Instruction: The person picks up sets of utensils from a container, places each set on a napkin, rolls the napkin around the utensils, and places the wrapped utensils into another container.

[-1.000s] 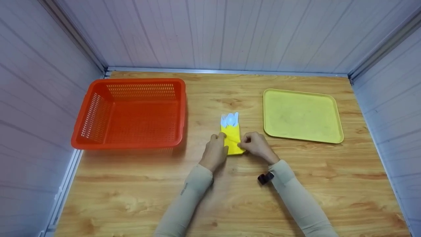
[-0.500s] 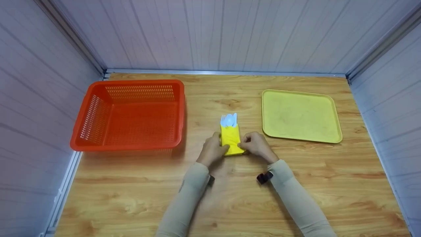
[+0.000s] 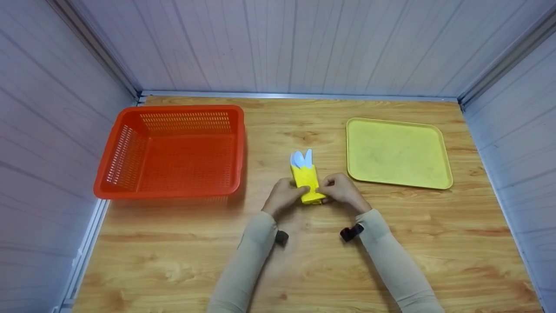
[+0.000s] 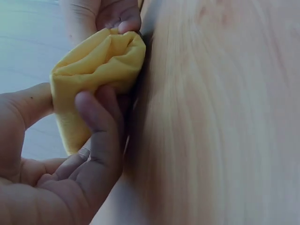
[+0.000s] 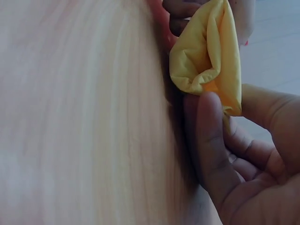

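A folded yellow napkin (image 3: pixel 306 177) wraps white cutlery, with a spoon (image 3: pixel 299 159) and a knife (image 3: pixel 309 158) sticking out of its far end. The fork lies mostly hidden behind the spoon. My left hand (image 3: pixel 283 195) grips the napkin's near left side, thumb on top and fingers curled beneath. At the near right corner, my right hand (image 3: pixel 343 191) pinches the cloth. Rolled layers show at the napkin's near end (image 4: pixel 101 63) in the left wrist view. The right wrist view shows fingers (image 5: pixel 209 122) under the cloth and the thumb over it.
A red plastic basket (image 3: pixel 169 194) with slotted sides stands at the left of the wooden table (image 3: pixel 312 269). To the right lies a yellow tray (image 3: pixel 399 152). Pale panel walls (image 3: pixel 278 48) enclose the back and both sides.
My left hand has shifted right, its thumb now on top and its fingers underneath. The napkin has tilted and rounded; the fork has slid behind the spoon. My right hand keeps its pinch.
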Demonstrator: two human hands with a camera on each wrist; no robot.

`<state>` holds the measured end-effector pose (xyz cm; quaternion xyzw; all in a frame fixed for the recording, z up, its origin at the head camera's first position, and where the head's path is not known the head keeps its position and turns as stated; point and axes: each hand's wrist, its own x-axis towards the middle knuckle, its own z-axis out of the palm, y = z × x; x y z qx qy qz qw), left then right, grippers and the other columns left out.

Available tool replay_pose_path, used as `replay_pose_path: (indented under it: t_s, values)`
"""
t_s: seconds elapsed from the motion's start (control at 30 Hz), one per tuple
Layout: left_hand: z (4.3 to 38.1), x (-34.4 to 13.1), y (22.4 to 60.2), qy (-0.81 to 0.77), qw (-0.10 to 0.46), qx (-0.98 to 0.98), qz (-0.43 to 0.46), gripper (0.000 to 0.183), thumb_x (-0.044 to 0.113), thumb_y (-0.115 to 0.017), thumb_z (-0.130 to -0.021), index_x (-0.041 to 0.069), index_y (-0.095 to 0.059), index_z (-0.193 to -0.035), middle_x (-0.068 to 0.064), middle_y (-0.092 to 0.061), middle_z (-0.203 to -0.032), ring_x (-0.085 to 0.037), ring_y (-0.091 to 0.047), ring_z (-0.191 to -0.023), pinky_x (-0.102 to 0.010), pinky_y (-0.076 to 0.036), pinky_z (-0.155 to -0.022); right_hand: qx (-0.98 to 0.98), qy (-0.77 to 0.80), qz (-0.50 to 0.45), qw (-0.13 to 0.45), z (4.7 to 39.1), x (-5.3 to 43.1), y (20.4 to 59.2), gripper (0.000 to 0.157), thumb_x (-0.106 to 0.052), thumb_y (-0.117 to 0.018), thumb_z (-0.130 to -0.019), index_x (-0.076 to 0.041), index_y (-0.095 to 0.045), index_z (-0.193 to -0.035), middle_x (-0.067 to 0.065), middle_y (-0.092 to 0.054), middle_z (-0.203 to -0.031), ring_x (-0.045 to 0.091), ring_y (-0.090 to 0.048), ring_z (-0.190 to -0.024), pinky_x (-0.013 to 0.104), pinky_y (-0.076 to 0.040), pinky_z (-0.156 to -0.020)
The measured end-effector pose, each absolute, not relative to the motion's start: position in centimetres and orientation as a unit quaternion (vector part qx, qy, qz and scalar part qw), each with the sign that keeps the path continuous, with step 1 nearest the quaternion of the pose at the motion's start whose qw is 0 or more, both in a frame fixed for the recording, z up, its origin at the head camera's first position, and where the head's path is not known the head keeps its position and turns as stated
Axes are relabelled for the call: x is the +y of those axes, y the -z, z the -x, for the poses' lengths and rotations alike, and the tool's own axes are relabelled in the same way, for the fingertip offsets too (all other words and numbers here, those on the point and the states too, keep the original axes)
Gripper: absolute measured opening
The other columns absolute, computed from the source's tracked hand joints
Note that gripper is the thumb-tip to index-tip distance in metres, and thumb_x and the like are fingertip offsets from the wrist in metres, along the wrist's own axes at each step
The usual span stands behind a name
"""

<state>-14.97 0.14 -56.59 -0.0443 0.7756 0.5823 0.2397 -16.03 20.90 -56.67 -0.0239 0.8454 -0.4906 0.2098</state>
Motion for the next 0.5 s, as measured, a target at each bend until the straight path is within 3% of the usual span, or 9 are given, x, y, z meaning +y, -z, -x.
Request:
replay_pose_path:
  t_s: [0.2, 0.37, 0.5]
  values:
    - [14.8, 0.5, 57.1, -0.645, 0.254, 0.718, 0.064, 0.029, 0.019, -0.067, -0.091, -0.003, -0.069, -0.109, -0.008, -0.071, -0.093, -0.014, -0.062, -0.078, -0.024, -0.051, -0.068, 0.817, 0.534, 0.017, 0.217, 16.0, 21.1, 56.6, 0.013, -0.007, -0.074, -0.089, 0.003, -0.07, -0.081, 0.006, -0.067, -0.077, 0.014, -0.065, -0.064, 0.029, -0.057, -0.06]
    - [14.4, 0.7, 57.3, -0.675, 0.263, 0.686, 0.07, 0.035, 0.017, -0.063, -0.095, -0.003, -0.063, -0.124, -0.006, -0.07, -0.105, -0.014, -0.065, -0.092, -0.026, -0.053, -0.079, 0.813, 0.548, 0.023, 0.196, 15.6, 21.3, 56.7, 0.014, -0.008, -0.074, -0.089, 0.004, -0.07, -0.082, 0.006, -0.065, -0.076, 0.015, -0.061, -0.066, 0.028, -0.055, -0.06]
    - [14.1, 0.7, 57.2, -0.707, 0.251, 0.657, 0.068, 0.039, 0.016, -0.061, -0.096, -0.002, -0.059, -0.131, -0.006, -0.069, -0.113, -0.016, -0.066, -0.101, -0.03, -0.053, -0.087, 0.816, 0.555, 0.064, 0.147, 14.7, 21.2, 55.3, 0.015, -0.006, -0.072, -0.091, 0.008, -0.068, -0.085, 0.011, -0.065, -0.08, 0.015, -0.056, -0.067, 0.025, -0.049, -0.062]
